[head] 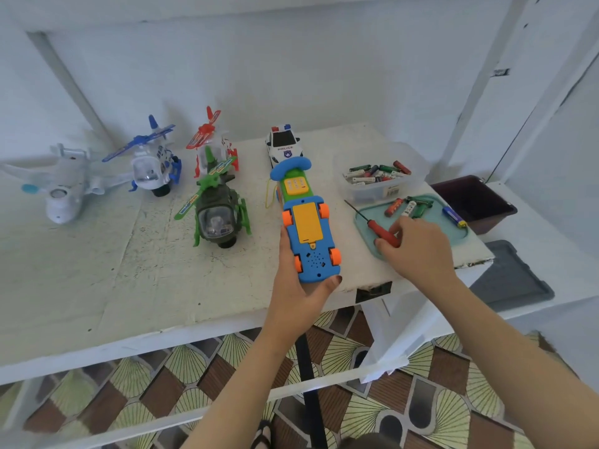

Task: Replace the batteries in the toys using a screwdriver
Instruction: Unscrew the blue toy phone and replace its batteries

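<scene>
4 aircraft (215,215) wait untouched. Left hand (296,296) grips the phone toy (311,260), underside up, cover (308,222) on. Right hand (418,244) curls round the screwdriver (380,231) on the tray (462,236) beside batteries (410,207). Barely begun, I judge.

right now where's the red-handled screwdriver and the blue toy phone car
red-handled screwdriver (379,230): head view, on its red handle
blue toy phone car (308,222): head view, on its yellow underside panel
</scene>
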`<state>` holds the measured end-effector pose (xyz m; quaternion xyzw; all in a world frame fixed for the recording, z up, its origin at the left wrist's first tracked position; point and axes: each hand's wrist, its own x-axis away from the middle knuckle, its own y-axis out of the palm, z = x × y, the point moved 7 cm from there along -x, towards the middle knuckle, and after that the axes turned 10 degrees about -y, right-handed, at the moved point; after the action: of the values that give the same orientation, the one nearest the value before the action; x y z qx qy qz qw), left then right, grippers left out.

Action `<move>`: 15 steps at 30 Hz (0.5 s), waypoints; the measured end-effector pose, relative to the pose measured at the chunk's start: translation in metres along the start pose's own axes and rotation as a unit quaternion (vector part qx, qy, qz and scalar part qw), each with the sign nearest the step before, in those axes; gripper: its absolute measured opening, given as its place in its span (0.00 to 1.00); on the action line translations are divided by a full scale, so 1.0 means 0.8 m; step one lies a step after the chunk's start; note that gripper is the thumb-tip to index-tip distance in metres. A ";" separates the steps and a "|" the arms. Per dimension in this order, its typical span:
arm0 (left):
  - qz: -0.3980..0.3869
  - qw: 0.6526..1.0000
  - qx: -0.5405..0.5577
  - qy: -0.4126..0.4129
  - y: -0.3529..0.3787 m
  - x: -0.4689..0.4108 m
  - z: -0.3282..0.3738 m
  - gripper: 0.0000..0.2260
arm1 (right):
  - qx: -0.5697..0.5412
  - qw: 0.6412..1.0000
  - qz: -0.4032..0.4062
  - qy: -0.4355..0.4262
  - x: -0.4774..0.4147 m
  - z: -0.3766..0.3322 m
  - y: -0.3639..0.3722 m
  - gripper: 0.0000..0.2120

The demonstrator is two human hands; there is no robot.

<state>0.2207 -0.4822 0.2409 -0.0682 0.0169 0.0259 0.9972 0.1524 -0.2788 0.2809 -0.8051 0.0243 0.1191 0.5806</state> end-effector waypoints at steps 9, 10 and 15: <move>0.024 1.000 -0.003 0.015 0.000 0.003 0.003 0.40 | -0.295 0.944 0.130 -0.071 0.002 -0.017 -0.021 0.09; 0.028 0.999 -0.004 0.015 -0.001 0.003 0.002 0.41 | -0.330 0.926 0.159 -0.094 0.005 -0.027 -0.034 0.09; 0.022 1.000 -0.001 0.017 -0.002 0.005 0.006 0.45 | -0.427 0.858 0.232 -0.164 0.016 -0.073 -0.094 0.14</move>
<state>0.2245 -0.4828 0.2461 -0.0689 0.0353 0.0465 0.9959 0.1877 -0.3084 0.3652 -0.9140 0.0614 0.3792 0.1306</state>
